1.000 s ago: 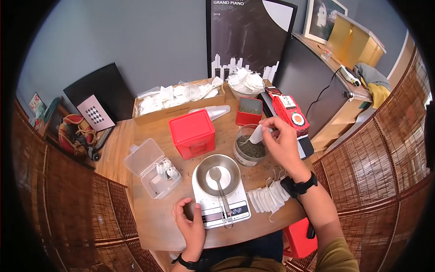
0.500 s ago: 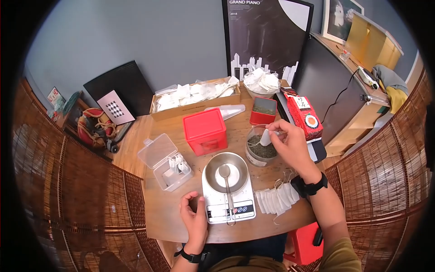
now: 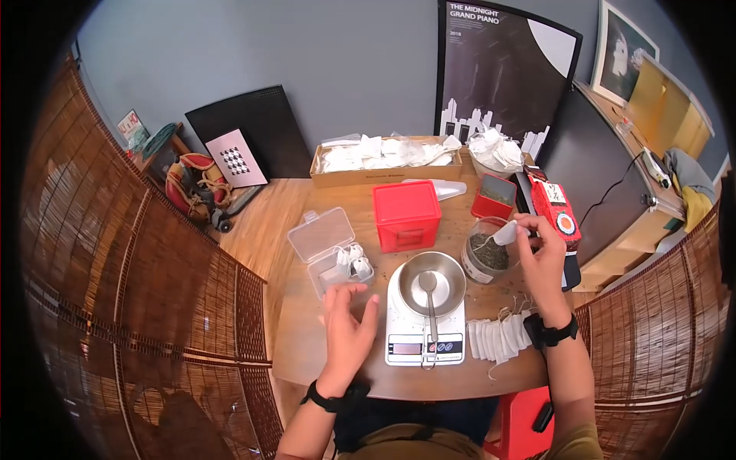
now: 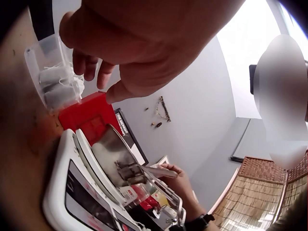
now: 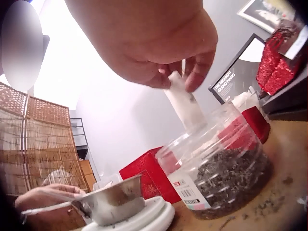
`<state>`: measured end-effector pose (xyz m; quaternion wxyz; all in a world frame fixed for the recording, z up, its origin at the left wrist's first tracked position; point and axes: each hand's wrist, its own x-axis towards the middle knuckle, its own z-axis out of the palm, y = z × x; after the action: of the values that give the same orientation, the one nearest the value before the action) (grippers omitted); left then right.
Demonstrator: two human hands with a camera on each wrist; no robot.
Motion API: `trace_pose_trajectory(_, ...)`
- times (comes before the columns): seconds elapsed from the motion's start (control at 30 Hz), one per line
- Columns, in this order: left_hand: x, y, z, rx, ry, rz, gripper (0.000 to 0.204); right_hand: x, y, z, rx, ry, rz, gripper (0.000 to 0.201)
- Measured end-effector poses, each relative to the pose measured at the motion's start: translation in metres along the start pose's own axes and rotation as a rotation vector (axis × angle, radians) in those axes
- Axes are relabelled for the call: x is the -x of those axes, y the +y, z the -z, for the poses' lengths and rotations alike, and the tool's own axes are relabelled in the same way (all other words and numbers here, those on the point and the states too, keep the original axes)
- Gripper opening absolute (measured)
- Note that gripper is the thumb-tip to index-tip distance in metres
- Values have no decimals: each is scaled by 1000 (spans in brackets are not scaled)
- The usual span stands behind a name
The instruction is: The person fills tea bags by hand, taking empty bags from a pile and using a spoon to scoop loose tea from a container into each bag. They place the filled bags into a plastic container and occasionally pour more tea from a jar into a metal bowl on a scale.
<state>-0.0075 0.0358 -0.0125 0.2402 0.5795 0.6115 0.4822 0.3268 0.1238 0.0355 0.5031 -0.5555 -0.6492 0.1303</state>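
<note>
My right hand (image 3: 543, 268) pinches a small white tea bag (image 5: 185, 106) by its top, over the rim of a clear plastic jar (image 5: 192, 195) of dark dried tea leaves (image 3: 489, 251). My left hand (image 3: 349, 330) is held up with fingers spread and nothing in them, left of a white kitchen scale (image 3: 406, 337). Just beyond its fingertips is a clear plastic box (image 3: 320, 230), lid up, with several filled tea bags (image 3: 354, 261) inside. On the scale sits a steel bowl (image 3: 414, 297) with a spoon (image 3: 428, 285) in it.
A row of flat white tea bags (image 3: 498, 337) lies right of the scale. Behind stand a red canister (image 3: 406, 215), an open red tin (image 3: 491, 205), a cardboard box (image 3: 330, 179) of white bags, a bowl of white bags (image 3: 497, 149) and a red packet (image 3: 553, 203).
The head view has turned left. My left hand has moved off the scale's left edge towards the plastic box, its fingers spreading. My right hand still holds the tea bag at the jar.
</note>
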Motion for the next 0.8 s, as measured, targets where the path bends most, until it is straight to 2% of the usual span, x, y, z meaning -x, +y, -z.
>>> trace_pose_trajectory(0.07, -9, 2, 2, -260, 36, -110, 30, -1, 3, 5, 23, -131, -25, 9)
trace_pose_trajectory(0.1, -11, -1, 2, -260, 35, -117, 30, 1, 2, 2, 23, -124, -24, 9)
trace_pose_trajectory(0.17, -19, -8, -6, -350, 41, -167, 38, 3, -4, 3, -14, 132, 32, 10)
trace_pose_trajectory(0.2, -21, -7, -8, -335, 29, -172, 38, 2, 6, 1, -35, 180, 111, 12)
trace_pose_trajectory(0.27, -25, -7, -9, -504, -44, -143, 47, 3, 6, 9, 52, 0, 9, 12)
trace_pose_trajectory(0.3, -24, -11, -10, -494, -63, -153, 47, 4, 7, 12, 97, -110, -60, 12)
trace_pose_trajectory(0.37, -25, -19, -13, -567, -39, -207, 49, 7, 0, 5, -11, 121, 14, 14)
trace_pose_trajectory(0.47, -25, -20, -14, -547, -40, -173, 50, 6, 0, 6, -33, 208, 59, 13)
trace_pose_trajectory(0.53, -25, -19, -12, -528, -5, -180, 49, 5, 2, 9, 49, -61, -58, 13)
trace_pose_trajectory(0.57, -25, -18, -10, -525, -6, -188, 49, 6, 1, 8, 52, -54, -57, 13)
trace_pose_trajectory(0.63, -24, -16, -8, -462, 69, -195, 46, 7, -3, 3, -55, 178, 25, 14)
trace_pose_trajectory(0.73, -21, -8, -4, -420, 107, -159, 41, 7, 2, 4, -13, 74, 33, 12)
trace_pose_trajectory(0.8, -20, -4, -2, -420, 152, -204, 38, 5, 4, 6, 43, 20, 15, 11)
